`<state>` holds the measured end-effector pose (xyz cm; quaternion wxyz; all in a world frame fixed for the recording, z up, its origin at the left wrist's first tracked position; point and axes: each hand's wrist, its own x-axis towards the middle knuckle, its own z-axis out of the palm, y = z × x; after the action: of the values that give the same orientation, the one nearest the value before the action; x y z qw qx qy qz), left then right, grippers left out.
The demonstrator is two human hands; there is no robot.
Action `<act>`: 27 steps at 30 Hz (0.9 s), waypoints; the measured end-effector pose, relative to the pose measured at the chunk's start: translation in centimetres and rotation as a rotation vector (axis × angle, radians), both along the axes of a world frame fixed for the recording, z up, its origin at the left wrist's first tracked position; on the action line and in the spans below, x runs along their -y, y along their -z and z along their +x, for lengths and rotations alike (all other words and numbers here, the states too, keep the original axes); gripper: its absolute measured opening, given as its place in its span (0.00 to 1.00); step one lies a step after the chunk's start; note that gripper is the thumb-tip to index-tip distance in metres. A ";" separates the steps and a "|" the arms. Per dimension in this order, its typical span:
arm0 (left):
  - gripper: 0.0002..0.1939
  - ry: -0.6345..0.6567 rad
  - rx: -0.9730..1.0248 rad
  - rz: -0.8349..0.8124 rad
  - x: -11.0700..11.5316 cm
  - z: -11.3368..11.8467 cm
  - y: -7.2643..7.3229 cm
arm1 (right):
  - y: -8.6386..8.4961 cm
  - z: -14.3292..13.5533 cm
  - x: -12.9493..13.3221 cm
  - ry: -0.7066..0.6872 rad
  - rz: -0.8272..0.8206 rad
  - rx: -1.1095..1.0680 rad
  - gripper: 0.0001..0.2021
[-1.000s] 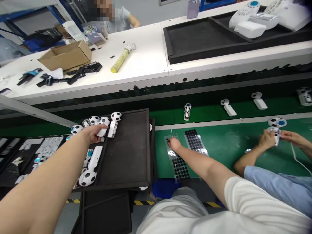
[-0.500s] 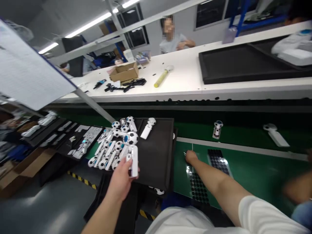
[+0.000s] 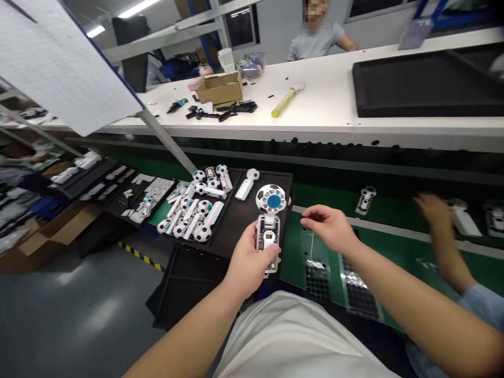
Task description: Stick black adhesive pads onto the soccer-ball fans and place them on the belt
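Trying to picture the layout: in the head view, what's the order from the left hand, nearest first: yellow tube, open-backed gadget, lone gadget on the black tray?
1. Open-backed gadget: in the left hand.
2. Lone gadget: ahead, on the black tray.
3. Yellow tube: farther ahead, on the white shelf.

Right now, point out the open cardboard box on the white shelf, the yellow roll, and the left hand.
Box (image 3: 220,93): head view, front side.
Yellow roll (image 3: 283,104): head view, middle of its length.
Left hand (image 3: 247,261): head view, back of the hand.

Fans (image 3: 202,228) in tray (image 3: 226,210), left
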<state>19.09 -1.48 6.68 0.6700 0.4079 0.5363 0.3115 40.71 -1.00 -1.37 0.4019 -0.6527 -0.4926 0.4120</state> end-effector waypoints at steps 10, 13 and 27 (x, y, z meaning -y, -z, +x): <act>0.28 0.201 0.010 0.277 0.0 2.1 1.2 | -12.9 -2.1 3.3 -0.255 0.201 0.173 0.07; 0.27 0.251 -0.001 0.316 0.0 2.1 1.1 | -13.1 -2.2 3.6 -0.298 0.159 0.301 0.08; 0.24 0.341 -0.078 0.363 0.2 1.8 0.6 | -14.1 -3.4 3.8 -0.389 0.107 0.749 0.08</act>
<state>20.89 -1.66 6.08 0.6075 0.6179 0.4203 0.2692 37.29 -4.78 12.73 0.1433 -0.6303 -0.7394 0.1884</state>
